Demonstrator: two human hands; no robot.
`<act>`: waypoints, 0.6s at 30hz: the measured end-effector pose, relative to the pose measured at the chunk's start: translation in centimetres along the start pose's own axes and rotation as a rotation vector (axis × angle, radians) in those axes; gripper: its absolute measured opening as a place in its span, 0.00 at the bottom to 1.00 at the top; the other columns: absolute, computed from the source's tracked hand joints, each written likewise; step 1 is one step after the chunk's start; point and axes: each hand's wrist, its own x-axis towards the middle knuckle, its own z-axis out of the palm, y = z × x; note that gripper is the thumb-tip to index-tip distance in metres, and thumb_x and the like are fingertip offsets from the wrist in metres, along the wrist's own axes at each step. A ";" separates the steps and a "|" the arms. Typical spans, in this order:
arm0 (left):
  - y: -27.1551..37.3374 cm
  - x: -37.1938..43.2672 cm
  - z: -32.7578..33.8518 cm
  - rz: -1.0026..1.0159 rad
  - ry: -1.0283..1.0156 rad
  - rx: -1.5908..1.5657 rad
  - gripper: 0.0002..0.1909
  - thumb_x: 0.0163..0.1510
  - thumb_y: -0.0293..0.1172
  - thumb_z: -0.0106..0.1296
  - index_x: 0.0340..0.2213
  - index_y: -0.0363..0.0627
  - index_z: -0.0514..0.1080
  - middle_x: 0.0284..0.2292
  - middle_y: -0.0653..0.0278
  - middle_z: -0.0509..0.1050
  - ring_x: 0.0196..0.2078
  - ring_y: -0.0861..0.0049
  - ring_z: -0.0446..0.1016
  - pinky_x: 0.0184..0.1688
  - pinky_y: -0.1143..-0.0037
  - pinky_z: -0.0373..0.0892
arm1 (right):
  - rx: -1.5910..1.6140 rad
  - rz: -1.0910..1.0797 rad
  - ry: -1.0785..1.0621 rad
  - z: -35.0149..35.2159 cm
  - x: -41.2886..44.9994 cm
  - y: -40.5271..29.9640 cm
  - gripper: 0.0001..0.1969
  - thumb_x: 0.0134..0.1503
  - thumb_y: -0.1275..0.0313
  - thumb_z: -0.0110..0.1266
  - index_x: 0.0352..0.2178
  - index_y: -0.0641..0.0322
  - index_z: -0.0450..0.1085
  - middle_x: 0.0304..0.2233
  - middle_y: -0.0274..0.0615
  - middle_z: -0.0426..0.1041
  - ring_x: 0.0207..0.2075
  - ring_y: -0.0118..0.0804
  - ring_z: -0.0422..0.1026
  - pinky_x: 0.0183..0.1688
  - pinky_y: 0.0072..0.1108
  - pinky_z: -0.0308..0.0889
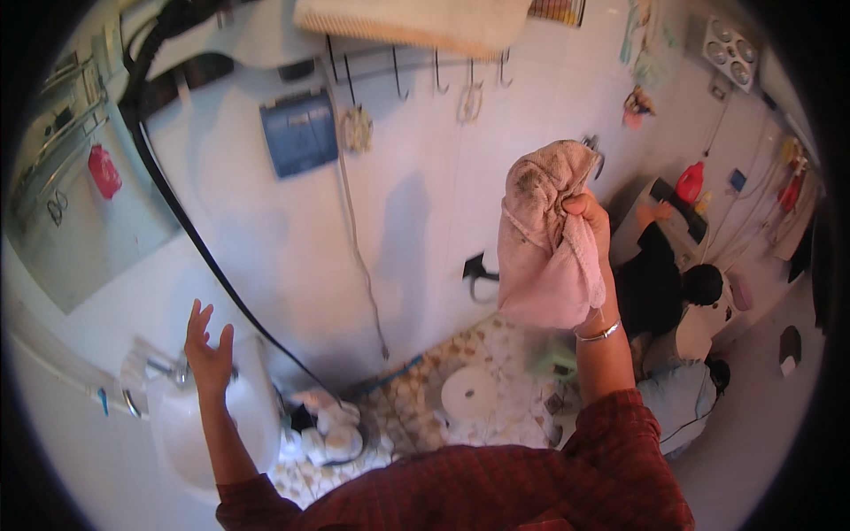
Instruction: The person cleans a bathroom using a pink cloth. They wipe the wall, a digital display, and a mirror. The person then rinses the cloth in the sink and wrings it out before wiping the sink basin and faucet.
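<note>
A pink cloth (541, 259) with dark stains on its upper part hangs bunched in my right hand (593, 216). The thumb presses on its folds, and the other fingers are mostly hidden. My left hand (210, 352) is raised with its fingers apart and holds nothing. From this view it overlaps the white washbasin (166, 431) and stands close to the chrome faucet (176, 372); I cannot tell whether it touches it.
A black hose (192, 235) runs down the left wall. Hooks (438, 73) and a blue box (301, 133) are on the wall ahead. Laundry (332, 425) sits in a basin on the tiled floor. At right, a person in black (654, 279) leans by a washing machine (641, 199).
</note>
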 end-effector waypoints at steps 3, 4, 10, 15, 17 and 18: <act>1.0 -5.8 -0.6 -0.123 -0.009 -0.086 0.19 0.41 0.26 0.48 0.38 0.36 0.63 0.46 0.59 0.59 0.43 0.68 0.63 0.41 0.72 0.61 | 0.042 0.093 0.032 -3.5 -2.4 2.3 0.23 0.36 0.79 0.37 0.39 0.74 0.56 0.36 0.51 0.64 0.37 0.41 0.65 0.43 0.25 0.59; 0.3 -7.2 -0.5 -0.162 -0.004 -0.124 0.19 0.41 0.25 0.48 0.38 0.36 0.63 0.46 0.59 0.60 0.43 0.68 0.63 0.40 0.73 0.61 | 0.021 0.097 0.052 -4.1 -2.7 2.8 0.23 0.36 0.80 0.37 0.40 0.74 0.56 0.36 0.51 0.64 0.38 0.41 0.65 0.43 0.25 0.59; 2.6 -16.5 -2.9 -0.384 0.022 -0.140 0.18 0.42 0.21 0.45 0.38 0.34 0.62 0.45 0.55 0.60 0.42 0.68 0.64 0.39 0.76 0.63 | -0.071 0.278 0.014 -7.6 -6.2 6.8 0.25 0.37 0.82 0.37 0.42 0.69 0.54 0.40 0.47 0.62 0.42 0.39 0.61 0.47 0.24 0.55; 5.3 -19.6 -4.4 -0.450 0.052 -0.116 0.19 0.41 0.22 0.48 0.38 0.32 0.62 0.45 0.52 0.60 0.42 0.67 0.64 0.39 0.75 0.64 | 0.127 0.415 0.096 -7.2 -7.9 8.4 0.27 0.36 0.82 0.35 0.44 0.68 0.53 0.41 0.44 0.60 0.44 0.38 0.59 0.48 0.26 0.54; 7.1 -20.6 -5.7 -0.510 0.103 -0.084 0.19 0.40 0.23 0.49 0.38 0.34 0.63 0.45 0.53 0.60 0.42 0.68 0.65 0.39 0.75 0.64 | 0.144 0.513 0.067 -7.7 -8.5 9.6 0.26 0.36 0.82 0.34 0.43 0.67 0.54 0.41 0.44 0.60 0.43 0.39 0.60 0.47 0.26 0.55; 7.4 -21.4 -6.3 -0.523 0.118 -0.055 0.19 0.40 0.23 0.49 0.38 0.34 0.63 0.45 0.53 0.60 0.42 0.68 0.65 0.39 0.75 0.64 | 0.170 0.533 0.036 -7.5 -8.7 10.2 0.26 0.36 0.82 0.34 0.43 0.67 0.54 0.41 0.44 0.60 0.43 0.39 0.60 0.47 0.26 0.55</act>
